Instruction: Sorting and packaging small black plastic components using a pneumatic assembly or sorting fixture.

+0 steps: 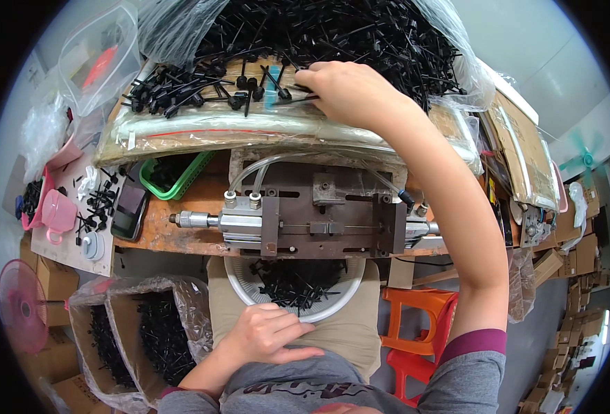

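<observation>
At the near edge of a heaped pile of black plastic parts with thin stems (339,31), my right hand (353,93) reaches forward. Its fingers are bent down and closed around a black stemmed part, whose stem shows beside the fingertips. My left hand (267,332) rests on my lap against the near rim of a white round basket (343,310). Its thumb and forefinger are apart and nothing is in it. More black parts lie in that basket. Between the hands stands a metal fixture (325,228) with a cylinder at each end and a small block in its middle.
Clear air hoses (284,156) arch over the fixture. To the left are a green basket (177,176), a pink cup (59,210) and scattered black parts. Plastic-lined boxes (111,303) hold more parts at lower left. Orange and red stools (415,321) stand at right.
</observation>
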Motion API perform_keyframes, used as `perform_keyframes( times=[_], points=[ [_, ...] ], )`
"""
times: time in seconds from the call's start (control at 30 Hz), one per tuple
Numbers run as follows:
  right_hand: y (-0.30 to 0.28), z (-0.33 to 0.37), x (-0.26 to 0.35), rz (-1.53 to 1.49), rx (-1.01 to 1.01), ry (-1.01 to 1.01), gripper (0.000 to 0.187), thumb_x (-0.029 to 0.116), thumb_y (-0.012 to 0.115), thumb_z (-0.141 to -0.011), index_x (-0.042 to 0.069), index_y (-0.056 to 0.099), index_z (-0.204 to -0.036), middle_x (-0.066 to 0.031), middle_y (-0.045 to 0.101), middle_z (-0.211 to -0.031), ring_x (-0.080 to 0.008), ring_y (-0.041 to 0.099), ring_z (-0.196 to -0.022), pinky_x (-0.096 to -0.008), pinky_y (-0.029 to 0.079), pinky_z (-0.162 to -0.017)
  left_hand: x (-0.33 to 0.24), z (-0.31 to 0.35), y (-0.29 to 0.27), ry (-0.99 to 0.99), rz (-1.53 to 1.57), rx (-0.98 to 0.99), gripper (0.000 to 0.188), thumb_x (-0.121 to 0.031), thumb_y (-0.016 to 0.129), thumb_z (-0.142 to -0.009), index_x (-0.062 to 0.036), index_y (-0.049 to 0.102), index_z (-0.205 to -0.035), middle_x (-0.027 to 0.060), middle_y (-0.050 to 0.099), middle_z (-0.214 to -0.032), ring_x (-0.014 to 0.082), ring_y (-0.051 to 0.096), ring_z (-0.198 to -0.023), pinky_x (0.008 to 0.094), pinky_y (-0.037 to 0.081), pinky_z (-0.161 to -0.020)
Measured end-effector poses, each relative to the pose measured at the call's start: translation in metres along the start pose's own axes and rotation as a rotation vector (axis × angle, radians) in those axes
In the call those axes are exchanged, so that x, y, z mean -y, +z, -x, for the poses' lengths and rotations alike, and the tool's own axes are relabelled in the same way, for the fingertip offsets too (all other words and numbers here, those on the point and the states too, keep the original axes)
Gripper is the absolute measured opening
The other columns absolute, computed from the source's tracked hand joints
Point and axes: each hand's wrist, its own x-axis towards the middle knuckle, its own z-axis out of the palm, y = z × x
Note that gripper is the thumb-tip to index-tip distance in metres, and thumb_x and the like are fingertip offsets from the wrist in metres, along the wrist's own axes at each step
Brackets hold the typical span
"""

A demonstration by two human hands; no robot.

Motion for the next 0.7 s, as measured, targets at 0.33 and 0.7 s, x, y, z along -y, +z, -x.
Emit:
perform_keyframes(
  times=[0.33,0.7],
  points=[
    [-0.012,0.042,-0.023,-0.481,-0.36,0.183,0.02,0.016,0.064,-0.092,0.004,0.067,-0.107,-0.0086,0.064,-0.074,-0.0157,0.061,-0.064,-0.0287,0.049,-0.061,-0.003,-0.007,0.001,0.008,0.008,0.001,0.029,-0.033,0.085,-0.067,-0.0091,0.072,-0.077,-0.0015,0.059,-0.06,0.0125,0.056,-0.05,0.0237,0.039,-0.045],
    [0.001,0.138,0.064,-0.652,-0.717,0.002,0.031,-0.002,0.07,-0.081,0.001,0.063,-0.111,-0.0127,0.064,-0.096,-0.024,0.064,-0.076,-0.032,0.052,-0.067,-0.013,-0.064,-0.032,-0.221,0.154,-0.494,0.031,-0.001,0.078,-0.074,0.0018,0.071,-0.104,0.014,0.068,-0.1,0.0239,0.067,-0.089,0.0309,0.055,-0.076]
  ],
)
